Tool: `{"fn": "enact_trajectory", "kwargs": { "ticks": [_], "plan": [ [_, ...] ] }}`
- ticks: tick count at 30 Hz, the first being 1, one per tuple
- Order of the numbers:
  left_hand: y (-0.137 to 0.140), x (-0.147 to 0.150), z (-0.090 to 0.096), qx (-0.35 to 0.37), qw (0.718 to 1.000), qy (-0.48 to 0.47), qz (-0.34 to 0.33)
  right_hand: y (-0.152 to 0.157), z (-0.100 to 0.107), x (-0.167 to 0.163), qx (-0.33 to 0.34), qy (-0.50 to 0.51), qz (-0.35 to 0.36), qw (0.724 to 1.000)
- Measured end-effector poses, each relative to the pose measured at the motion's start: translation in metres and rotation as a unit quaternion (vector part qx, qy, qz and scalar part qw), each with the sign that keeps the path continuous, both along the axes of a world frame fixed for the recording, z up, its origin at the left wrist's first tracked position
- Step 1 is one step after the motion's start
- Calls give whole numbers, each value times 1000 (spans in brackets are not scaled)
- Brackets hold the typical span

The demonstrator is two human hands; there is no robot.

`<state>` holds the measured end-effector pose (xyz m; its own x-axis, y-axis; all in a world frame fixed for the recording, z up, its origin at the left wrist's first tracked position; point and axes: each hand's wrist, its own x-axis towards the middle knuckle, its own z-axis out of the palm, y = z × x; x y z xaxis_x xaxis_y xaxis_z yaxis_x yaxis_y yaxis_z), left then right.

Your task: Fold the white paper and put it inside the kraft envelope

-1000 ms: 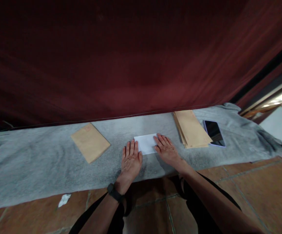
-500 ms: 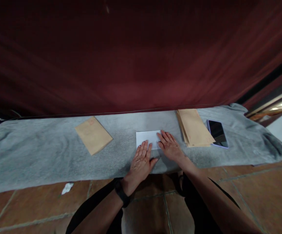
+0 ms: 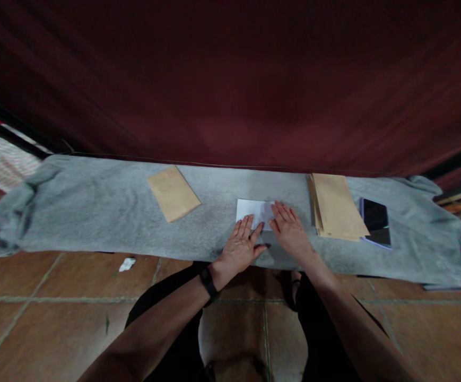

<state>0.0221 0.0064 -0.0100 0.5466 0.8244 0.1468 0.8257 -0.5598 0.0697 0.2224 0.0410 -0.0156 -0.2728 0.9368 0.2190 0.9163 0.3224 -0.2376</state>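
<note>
The left hand [image 3: 238,248] and right hand [image 3: 291,234] lay flat, fingers outstretched, on white paper [image 3: 248,207] — brown envelopes [image 3: 337,204] to both sides.

The paper [image 3: 250,206] is white — envelopes [image 3: 338,204] tan, cloth [image 3: 95,212] mottled grey.

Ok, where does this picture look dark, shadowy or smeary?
Head view: the red backdrop is nearly black at the top; soft shadow greys the white paper near the right hand; the patterned thing at far left looks smeared.
</note>
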Motion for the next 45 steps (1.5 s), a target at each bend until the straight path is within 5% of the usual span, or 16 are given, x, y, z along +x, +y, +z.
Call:
{"fn": "enact_trajectory", "kwargs": {
  "ticks": [5, 19, 32, 39, 45],
  "plan": [
    [-2, 1, 2, -15, 1000, 2, -3, -10, -8, -27, -58, 36, 88, 994],
    [9, -4, 5, -41, 997, -43, 57, -8, -10, -9, -37, -54, 12, 998],
    [53, 25, 1, -66, 992, -62, 92, -7, -3, -19, -41, -60, -18, 997],
    [64, 10, -3, -39, 981, -64, 177, -3, -4, -10, -46, -48, -10, 998],
    [66, -6, 14, -65, 963, -151, 214, -4, -4, -8, -40, -43, -12, 998]
  ]
}}
